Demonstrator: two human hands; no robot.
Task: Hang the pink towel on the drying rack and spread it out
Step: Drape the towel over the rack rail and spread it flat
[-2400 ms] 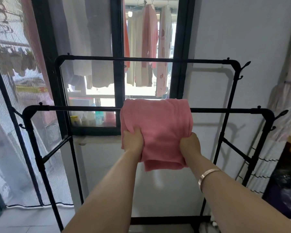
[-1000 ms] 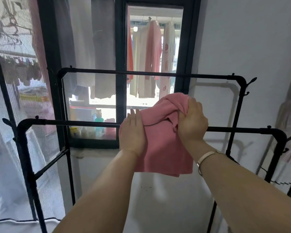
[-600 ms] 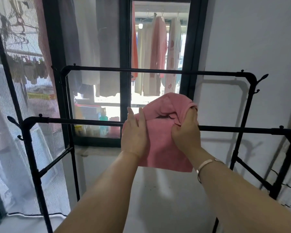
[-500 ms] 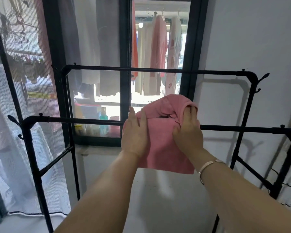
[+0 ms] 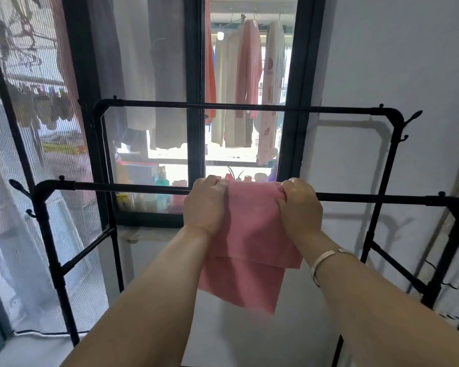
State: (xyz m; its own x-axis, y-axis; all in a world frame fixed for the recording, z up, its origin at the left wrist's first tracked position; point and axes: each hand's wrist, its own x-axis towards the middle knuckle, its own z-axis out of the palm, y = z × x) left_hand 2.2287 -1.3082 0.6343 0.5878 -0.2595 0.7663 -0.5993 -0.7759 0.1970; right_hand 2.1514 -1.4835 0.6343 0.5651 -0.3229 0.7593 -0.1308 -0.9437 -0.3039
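The pink towel (image 5: 252,239) hangs folded over the near bar of the black drying rack (image 5: 117,187), with two layers showing below. My left hand (image 5: 206,205) grips the towel's left top edge at the bar. My right hand (image 5: 300,207) grips its right top edge at the bar; a bracelet sits on that wrist. The towel is bunched narrow between the two hands, and its far side is hidden behind the bar.
The rack's higher rear bar (image 5: 249,106) runs in front of a dark-framed window (image 5: 195,75) with clothes hanging outside. Bottles (image 5: 162,181) stand on the sill. A mesh screen (image 5: 24,128) is at the left, a white wall (image 5: 395,62) at the right.
The bunched fold my right hand held above the bar has come down. Both hands now grip the towel's top edge at the bar, and the towel hangs longer.
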